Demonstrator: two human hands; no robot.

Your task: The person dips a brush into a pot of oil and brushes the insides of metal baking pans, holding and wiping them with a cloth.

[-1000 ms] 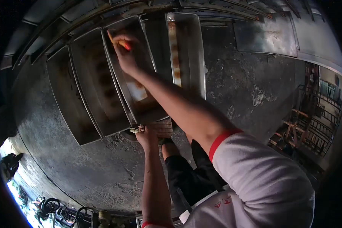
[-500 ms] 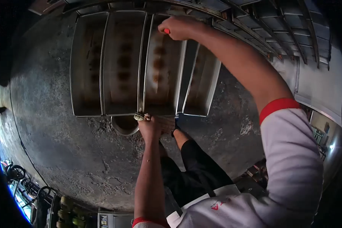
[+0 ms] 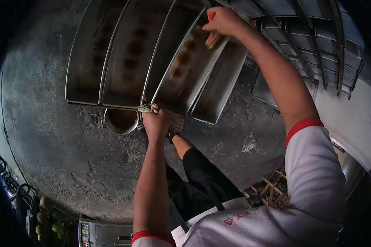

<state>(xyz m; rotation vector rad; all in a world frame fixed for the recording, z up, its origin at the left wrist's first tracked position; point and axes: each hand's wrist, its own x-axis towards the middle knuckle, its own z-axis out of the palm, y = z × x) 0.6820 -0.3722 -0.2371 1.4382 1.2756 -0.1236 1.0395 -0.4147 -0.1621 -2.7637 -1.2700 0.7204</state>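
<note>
My left hand [image 3: 155, 122] is closed on a pale cloth [image 3: 144, 108] at the near end of a metal tray [image 3: 184, 78]. My right hand [image 3: 223, 21] grips a brush [image 3: 213, 40] with a red part on its handle, over the far end of that same tray. Brown stains run along the tray's bottom. More long trays lie beside it: a stained one [image 3: 130, 61] to the left and a narrower-looking one [image 3: 218, 82] to the right.
A round metal pot [image 3: 121, 120] with brown contents stands on the concrete floor [image 3: 90, 164] below the trays. Metal racks [image 3: 317, 41] rise at the upper right. Wooden pieces [image 3: 270, 191] lie at the lower right, and a steel cabinet [image 3: 107, 234] stands at the bottom.
The tray under my hands has shifted right at its far end and now slants, leaving a wider gap to the trays on its left. My right hand has moved right with the brush.
</note>
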